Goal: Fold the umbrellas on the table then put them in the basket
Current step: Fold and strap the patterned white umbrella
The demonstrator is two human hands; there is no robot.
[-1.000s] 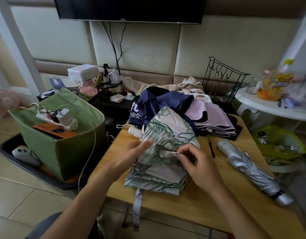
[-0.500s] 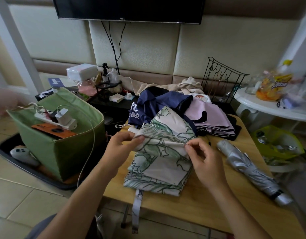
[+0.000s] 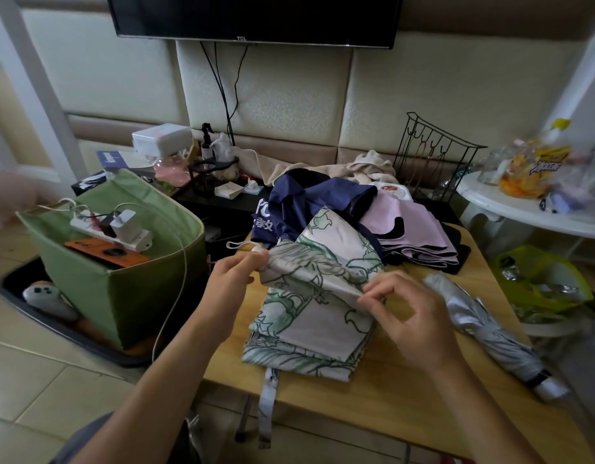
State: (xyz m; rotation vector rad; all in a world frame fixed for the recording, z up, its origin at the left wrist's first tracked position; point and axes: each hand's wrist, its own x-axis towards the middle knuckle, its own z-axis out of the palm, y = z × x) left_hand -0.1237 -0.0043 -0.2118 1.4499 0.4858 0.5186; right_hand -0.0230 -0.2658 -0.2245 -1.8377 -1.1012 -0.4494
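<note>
One silver umbrella (image 3: 483, 333) lies folded right of our fingers, none is in the basket (image 3: 128, 279), and both hands, left (image 3: 234, 279) and right (image 3: 406, 313), pinch the leaf-print umbrella (image 3: 316, 306) mid-fold on the desk (image 3: 406, 390).

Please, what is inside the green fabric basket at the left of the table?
On top in the green basket lie a white power strip with a white charger plugged in, and an orange flat object. Anything beneath them is covered; no umbrella shows inside.

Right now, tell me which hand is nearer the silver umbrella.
Right. The right hand pinches the leaf-print umbrella just beside the silver umbrella; the left hand grips its far edge.
</note>
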